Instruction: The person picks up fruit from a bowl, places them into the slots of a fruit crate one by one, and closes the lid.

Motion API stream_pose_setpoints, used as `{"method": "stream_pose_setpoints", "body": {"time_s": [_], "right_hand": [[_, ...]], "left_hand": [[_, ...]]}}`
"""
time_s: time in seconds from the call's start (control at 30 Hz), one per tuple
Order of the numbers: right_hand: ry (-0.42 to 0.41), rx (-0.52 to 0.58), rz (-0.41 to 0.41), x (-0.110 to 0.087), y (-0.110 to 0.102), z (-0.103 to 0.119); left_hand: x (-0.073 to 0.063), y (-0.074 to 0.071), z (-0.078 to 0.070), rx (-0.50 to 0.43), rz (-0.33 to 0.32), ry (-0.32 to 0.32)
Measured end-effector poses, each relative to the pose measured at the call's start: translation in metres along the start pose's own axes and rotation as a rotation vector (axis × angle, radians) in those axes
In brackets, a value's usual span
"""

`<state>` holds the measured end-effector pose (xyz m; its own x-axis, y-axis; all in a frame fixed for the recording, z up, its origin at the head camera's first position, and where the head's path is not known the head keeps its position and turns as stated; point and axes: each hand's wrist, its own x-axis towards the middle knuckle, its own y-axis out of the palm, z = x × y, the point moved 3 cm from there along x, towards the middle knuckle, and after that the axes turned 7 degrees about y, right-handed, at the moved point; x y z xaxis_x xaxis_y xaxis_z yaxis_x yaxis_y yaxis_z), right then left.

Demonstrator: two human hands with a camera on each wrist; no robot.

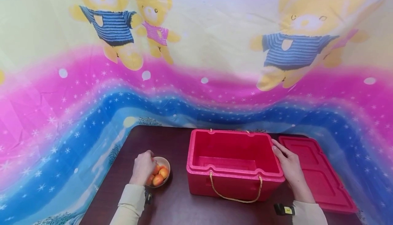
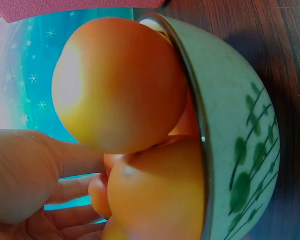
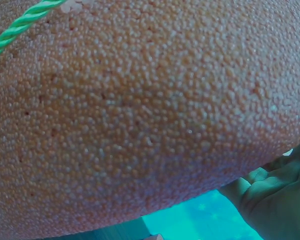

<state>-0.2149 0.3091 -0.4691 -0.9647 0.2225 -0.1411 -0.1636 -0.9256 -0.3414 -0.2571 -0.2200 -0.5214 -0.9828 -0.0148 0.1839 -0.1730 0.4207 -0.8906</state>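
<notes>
A small bowl [image 1: 166,180], cream with painted green leaves in the left wrist view, contains several round orange-red fruits [image 1: 158,180]. My left hand [image 1: 143,167] reaches over its left side. Behind the large top fruit [image 2: 120,85] in the left wrist view, the left thumb and fingers close in on a fruit [image 2: 98,196]; the thumb tip is hidden. Flat against the right end of a red foam box [image 1: 227,184] lies my right hand [image 1: 291,168], its straight fingers touching the wall near the rim. The box stands uncovered, and its visible floor is bare.
A red lid [image 1: 322,180] lies right of the box, beyond my right hand. A rope handle [image 1: 236,200] hangs on the box's front. The dark wooden table [image 1: 172,208] meets a cartoon-bear cloth [image 1: 196,92] at the back and sides.
</notes>
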Motion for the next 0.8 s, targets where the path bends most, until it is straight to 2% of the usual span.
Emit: {"method": "stream_pose_setpoints", "body": {"time_s": [0.37,0.63,0.8], "right_hand": [[0.005,-0.002,0.001,-0.001,0.000,0.001],[0.013,0.006,0.005,0.000,0.000,0.002],[0.014,0.012,0.008,-0.001,0.000,0.002]], "left_hand": [[0.003,-0.006,-0.006,-0.065,-0.022,-0.014],[0.008,-0.016,-0.013,-0.082,-0.042,0.014],[0.014,-0.024,-0.021,-0.090,-0.071,0.056]]}}
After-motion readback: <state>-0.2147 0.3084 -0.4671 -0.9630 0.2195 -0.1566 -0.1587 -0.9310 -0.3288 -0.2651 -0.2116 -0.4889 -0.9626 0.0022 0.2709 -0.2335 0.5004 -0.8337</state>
